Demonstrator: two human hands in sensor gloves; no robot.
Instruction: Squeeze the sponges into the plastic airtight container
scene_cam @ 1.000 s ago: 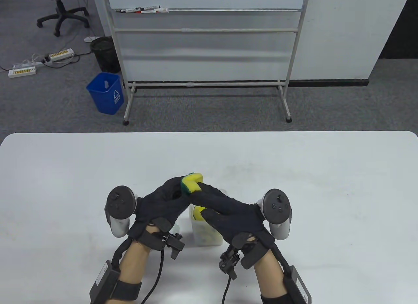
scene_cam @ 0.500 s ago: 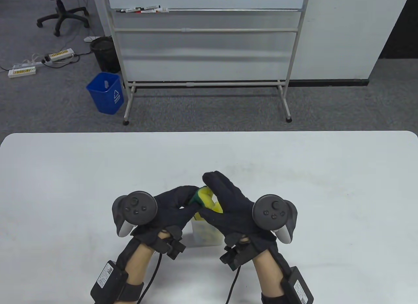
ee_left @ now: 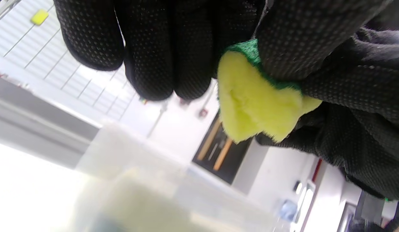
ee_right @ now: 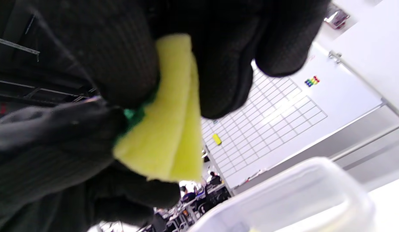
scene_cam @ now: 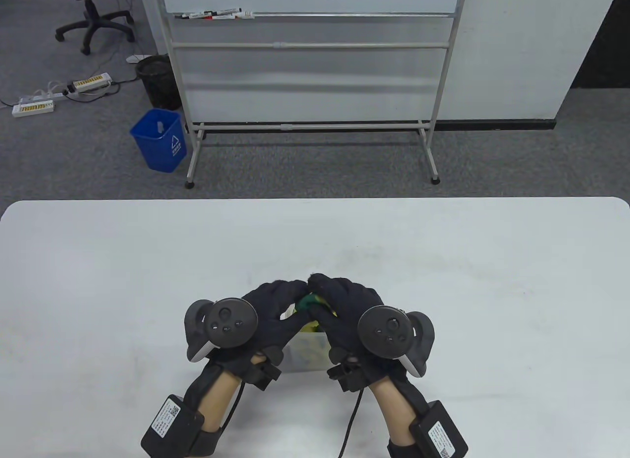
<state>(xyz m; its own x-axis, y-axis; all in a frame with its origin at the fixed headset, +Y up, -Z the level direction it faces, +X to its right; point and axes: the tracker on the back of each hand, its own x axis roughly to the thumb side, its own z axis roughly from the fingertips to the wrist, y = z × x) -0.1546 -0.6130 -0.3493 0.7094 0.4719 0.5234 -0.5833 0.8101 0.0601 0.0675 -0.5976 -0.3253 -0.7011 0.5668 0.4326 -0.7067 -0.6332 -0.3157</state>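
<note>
Low in the centre of the table view, both gloved hands are clenched together around one yellow sponge with a green scouring face (scene_cam: 309, 302) — only a sliver of green and yellow shows between the knuckles. Half a second ago the sponge stood out plainly between them, and the right hand's fingers reached up past it; now the left hand (scene_cam: 273, 313) and right hand (scene_cam: 344, 313) have drawn closer and curled over it, and both trackers have turned to face the camera.

In the left wrist view the folded sponge (ee_left: 254, 103) bulges out below the black fingers (ee_left: 160, 54); in the right wrist view it (ee_right: 167, 129) is doubled over and pinched between fingers and thumb.

The clear plastic container (scene_cam: 307, 352) sits on the white table (scene_cam: 492, 290) directly beneath the hands, with yellow sponge material inside — its rim (ee_right: 302, 180) shows at the lower right of the right wrist view.
</note>
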